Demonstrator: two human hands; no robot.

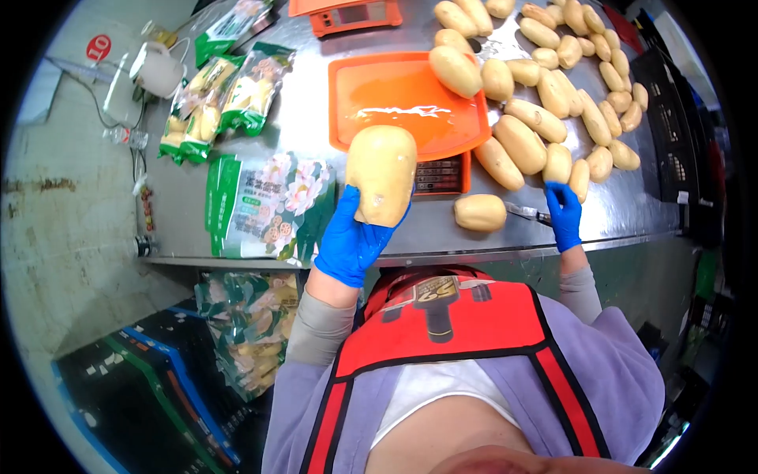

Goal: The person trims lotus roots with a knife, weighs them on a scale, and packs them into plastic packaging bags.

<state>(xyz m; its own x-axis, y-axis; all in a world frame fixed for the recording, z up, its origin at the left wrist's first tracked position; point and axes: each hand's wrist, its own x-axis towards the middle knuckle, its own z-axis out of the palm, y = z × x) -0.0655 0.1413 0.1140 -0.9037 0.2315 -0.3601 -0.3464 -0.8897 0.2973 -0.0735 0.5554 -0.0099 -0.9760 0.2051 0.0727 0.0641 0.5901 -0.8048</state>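
My left hand (353,237), in a blue glove, grips a thick, pale lotus root segment (382,170) from below, over the front of an orange tray (345,95). The tray rests on a scale (442,175). My right hand (563,217), also gloved, is at the front of the loose lotus roots (521,144), its fingers curled in. A small knife (527,212) points left from beside its palm; whether the fingers close on the handle is hidden. Left of the knife, a short lotus root segment (480,213) lies on the metal table (624,207).
Flat printed bags (272,201) lie at the left front, with filled bags (193,118) behind them. A second orange scale (347,16) stands at the back. A white jug (158,69) is far left. Black crates (671,118) border the right side; more packed bags (253,332) are below the table edge.
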